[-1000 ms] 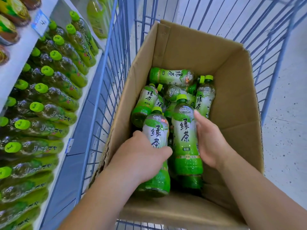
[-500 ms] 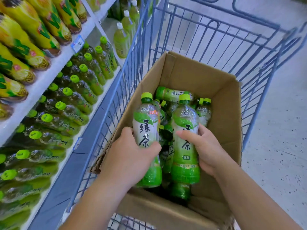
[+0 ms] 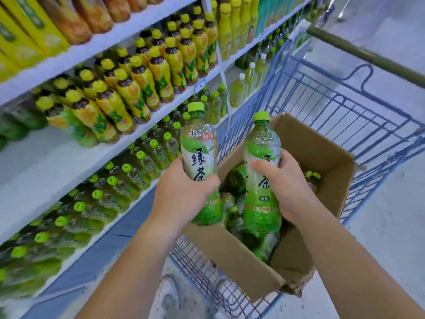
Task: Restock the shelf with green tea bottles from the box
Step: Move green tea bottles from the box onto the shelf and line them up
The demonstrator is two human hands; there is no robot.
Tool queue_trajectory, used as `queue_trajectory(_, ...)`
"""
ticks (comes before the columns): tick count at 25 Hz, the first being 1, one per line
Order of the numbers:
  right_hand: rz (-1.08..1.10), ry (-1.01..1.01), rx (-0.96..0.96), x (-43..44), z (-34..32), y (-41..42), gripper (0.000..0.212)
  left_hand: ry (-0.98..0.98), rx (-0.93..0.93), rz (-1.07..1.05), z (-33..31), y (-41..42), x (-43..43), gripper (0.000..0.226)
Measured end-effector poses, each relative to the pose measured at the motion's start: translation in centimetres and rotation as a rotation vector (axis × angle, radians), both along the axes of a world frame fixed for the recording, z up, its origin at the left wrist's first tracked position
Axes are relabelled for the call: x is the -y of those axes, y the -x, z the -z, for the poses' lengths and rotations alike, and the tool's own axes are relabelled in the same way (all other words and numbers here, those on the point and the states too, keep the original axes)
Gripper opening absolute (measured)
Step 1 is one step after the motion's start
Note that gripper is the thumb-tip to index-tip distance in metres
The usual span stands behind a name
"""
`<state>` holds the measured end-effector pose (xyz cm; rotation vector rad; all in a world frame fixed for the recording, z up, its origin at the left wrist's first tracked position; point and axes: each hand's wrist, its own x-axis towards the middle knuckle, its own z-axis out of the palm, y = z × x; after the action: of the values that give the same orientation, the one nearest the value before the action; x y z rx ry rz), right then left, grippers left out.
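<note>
Far left, we've got the shelf (image 3: 46, 162), smooth white board, with yellow-capped bottles (image 3: 128, 93) on the tier above and the green tea row (image 3: 110, 180) below, lime caps in tight ranks. Moving in: the left hand (image 3: 181, 194) grips the first bottle (image 3: 200, 153) at its waist, fingers curled behind and thumb pressed across the label, holding it upright just beside the shelf front. Next to it, the right hand (image 3: 287, 187) wraps the second bottle (image 3: 261, 162) the same way, above the open box (image 3: 322, 157).

We'd call this the carry, box to shelf. The next move wants a swing left and a slot in that green-capped row (no obvious gap from here, so perhaps some nudging).

The bottles are clear ribbed plastic, waisted, with glossy sleeves, probably slick. The box is matte cardboard with a creased flap, and more loose bottles (image 3: 234, 180) lie inside. On the right, the cart (image 3: 345, 116) is blue wire mesh.
</note>
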<state>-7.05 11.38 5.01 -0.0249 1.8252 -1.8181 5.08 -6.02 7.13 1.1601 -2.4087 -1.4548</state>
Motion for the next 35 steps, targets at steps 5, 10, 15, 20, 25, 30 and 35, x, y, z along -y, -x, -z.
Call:
queue_trajectory(5, -0.148, -0.011, 0.027, 6.6, -4.3, -5.0, 0.062, 0.02, -0.028, -0.149, -4.2, -7.5, 4.9, 0.036)
queue_trajectory(10, -0.342, -0.083, 0.006, 14.6, -7.3, -11.7, 0.089, 0.024, -0.1, -0.311, -6.7, -16.9, 10.4, 0.038)
queue_trajectory(15, -0.472, -0.131, -0.084, 23.1, -8.3, -20.0, 0.07, 0.015, -0.13, -0.437, -6.1, -27.0, 16.3, 0.042)
queue_trajectory(20, -0.638, -0.198, -0.235, 30.7, -7.0, -27.3, 0.054, 0.043, -0.041, -0.464, -3.7, -35.2, 22.2, 0.046)
queue_trajectory(25, -0.757, -0.206, -0.353, 37.5, -4.4, -31.0, 0.044, 0.084, 0.02, -0.533, -1.0, -39.3, 27.0, 0.048)
queue_trajectory(30, -0.857, -0.272, -0.435, 42.9, -1.1, -31.0, 0.044, 0.12, 0.092, -0.616, 2.6, -40.5, 30.9, 0.055)
queue_trajectory(35, -0.946, -0.295, -0.5, 47.9, 3.8, -29.2, 0.043, 0.139, 0.142, -0.694, 7.7, -39.9, 34.8, 0.054)
